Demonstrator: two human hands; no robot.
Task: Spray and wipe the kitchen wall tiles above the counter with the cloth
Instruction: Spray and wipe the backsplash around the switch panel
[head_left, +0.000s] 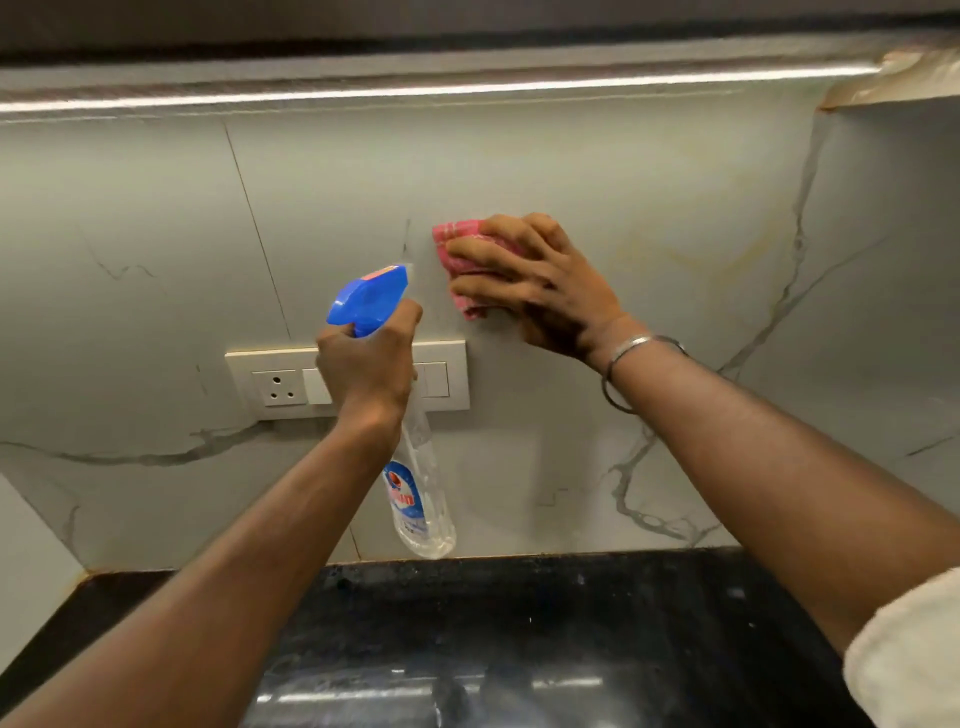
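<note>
My left hand (366, 366) grips the neck of a clear spray bottle (421, 499) with a blue trigger head (366, 296), held upright in front of the wall with its nozzle pointing at the tiles. My right hand (540, 291) presses a bunched pink checked cloth (460, 247) flat against the grey marble-look wall tiles (649, 208), just right of the sprayer head. Most of the cloth is hidden under my fingers.
A white switch and socket plate (275, 387) sits on the wall behind my left hand. A black glossy counter (519, 623) runs below the tiles. A lit strip under the upper cabinet (467, 88) crosses the top. A side wall meets the tiles at far right.
</note>
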